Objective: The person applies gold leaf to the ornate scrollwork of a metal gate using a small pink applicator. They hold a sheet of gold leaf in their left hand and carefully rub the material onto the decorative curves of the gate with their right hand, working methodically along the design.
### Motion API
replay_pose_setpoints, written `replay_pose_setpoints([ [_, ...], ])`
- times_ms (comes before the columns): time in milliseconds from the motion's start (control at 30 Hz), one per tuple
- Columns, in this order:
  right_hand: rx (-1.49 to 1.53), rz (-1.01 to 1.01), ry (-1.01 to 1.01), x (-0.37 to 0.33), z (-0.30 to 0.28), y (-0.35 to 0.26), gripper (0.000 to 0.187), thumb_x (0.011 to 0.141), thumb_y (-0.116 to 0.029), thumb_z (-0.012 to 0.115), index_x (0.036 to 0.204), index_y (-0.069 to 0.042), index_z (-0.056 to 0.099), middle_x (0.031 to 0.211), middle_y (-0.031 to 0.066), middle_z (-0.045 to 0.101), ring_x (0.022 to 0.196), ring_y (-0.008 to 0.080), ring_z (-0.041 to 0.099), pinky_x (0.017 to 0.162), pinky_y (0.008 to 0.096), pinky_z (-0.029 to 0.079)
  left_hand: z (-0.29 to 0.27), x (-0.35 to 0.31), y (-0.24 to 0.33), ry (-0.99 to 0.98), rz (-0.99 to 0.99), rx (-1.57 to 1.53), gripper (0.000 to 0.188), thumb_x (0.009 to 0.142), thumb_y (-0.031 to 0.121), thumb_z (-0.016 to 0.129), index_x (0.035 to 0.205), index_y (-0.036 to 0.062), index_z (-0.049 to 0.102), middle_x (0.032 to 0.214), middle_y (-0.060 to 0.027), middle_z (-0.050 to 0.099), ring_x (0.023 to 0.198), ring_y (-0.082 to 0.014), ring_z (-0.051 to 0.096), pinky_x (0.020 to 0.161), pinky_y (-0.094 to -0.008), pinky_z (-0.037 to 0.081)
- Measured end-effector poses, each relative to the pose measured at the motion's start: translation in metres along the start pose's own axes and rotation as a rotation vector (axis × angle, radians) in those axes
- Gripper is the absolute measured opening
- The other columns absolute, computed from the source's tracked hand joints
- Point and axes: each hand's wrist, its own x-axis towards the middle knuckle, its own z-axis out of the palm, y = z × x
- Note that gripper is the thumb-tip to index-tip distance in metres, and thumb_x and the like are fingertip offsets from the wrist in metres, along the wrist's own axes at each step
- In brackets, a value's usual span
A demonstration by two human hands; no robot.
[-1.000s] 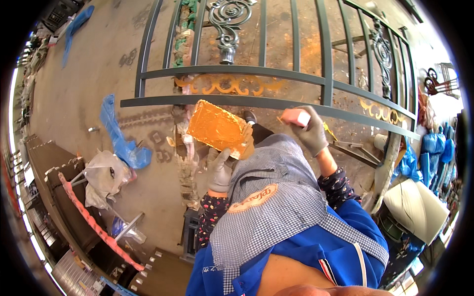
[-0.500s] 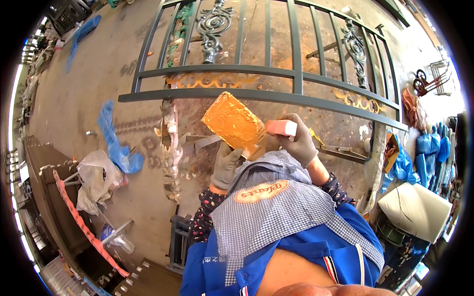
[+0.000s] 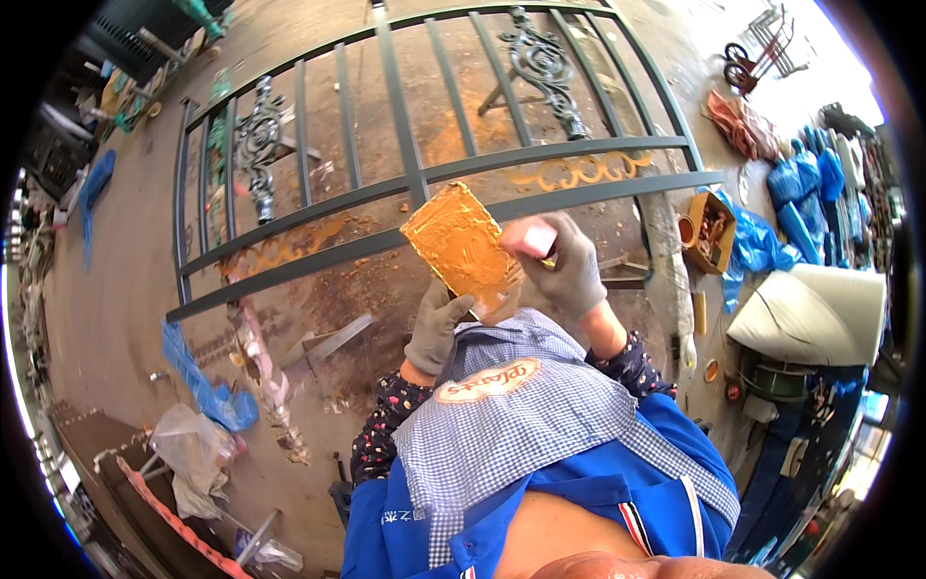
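Observation:
In front of my apron, my grey-gloved left hand (image 3: 436,330) grips the lower edge of a rectangular board (image 3: 458,241) coated with thick orange-gold paste. My right hand (image 3: 573,272), also gloved, is closed around a small pinkish-white block (image 3: 531,235), which looks like a sponge. The block is slightly blurred at the board's right edge; whether it touches the paste I cannot tell. Just beyond the board lies a dark metal railing (image 3: 403,125) with upright bars and scrolled ornaments (image 3: 542,68). Gold scrollwork (image 3: 584,172) runs between its two near rails.
Metal supports (image 3: 338,340) show under the railing. To the right are a cardboard box (image 3: 712,232), blue plastic sheeting (image 3: 757,241), a white foam roll (image 3: 810,314) and a hand truck (image 3: 757,63). Blue plastic (image 3: 207,381) and a clear bag (image 3: 193,446) lie to the left.
The view has turned, so the railing now slants and sits further left. Both hands keep their holds; the block has shifted slightly at the board's right side.

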Motion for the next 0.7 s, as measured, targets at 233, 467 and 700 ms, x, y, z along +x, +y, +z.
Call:
replay_pose_setpoints([
  [233,-0.04,0.208,-0.079,0.032,-0.062,0.068,0.036,0.077,-0.015,0.08,0.108,-0.004,0.065,0.094,0.0144,0.067,0.08,0.0307,0.07,0.069,0.0366,0.056,0.056,0.047,-0.027,-0.063,-0.02,0.128,0.044,0.096,0.013,0.063,0.136,-0.0019,0.05,0.128,-0.0101,0.064,0.112,-0.0191,0.063,0.095,-0.0322,0.051],
  [467,-0.193,0.177,-0.209,0.015,-0.075,0.076,0.039,0.076,-0.018,0.08,0.108,-0.004,0.065,0.095,0.0163,0.067,0.086,0.0384,0.067,0.071,0.0409,0.055,0.071,0.061,-0.029,-0.089,-0.035,0.198,0.05,0.095,0.011,0.062,0.141,0.0007,0.046,0.128,-0.0097,0.063,0.11,-0.0196,0.065,0.092,-0.0323,0.054],
  [700,0.286,0.429,0.048,-0.007,-0.104,0.076,0.03,0.079,-0.012,0.078,0.105,-0.002,0.066,0.087,0.0072,0.07,0.08,0.0087,0.066,0.073,0.0268,0.052,0.071,0.075,-0.024,-0.155,-0.111,0.145,0.048,0.093,0.009,0.06,0.138,-0.0008,0.048,0.128,-0.0101,0.063,0.112,-0.0214,0.064,0.096,-0.0334,0.053],
])
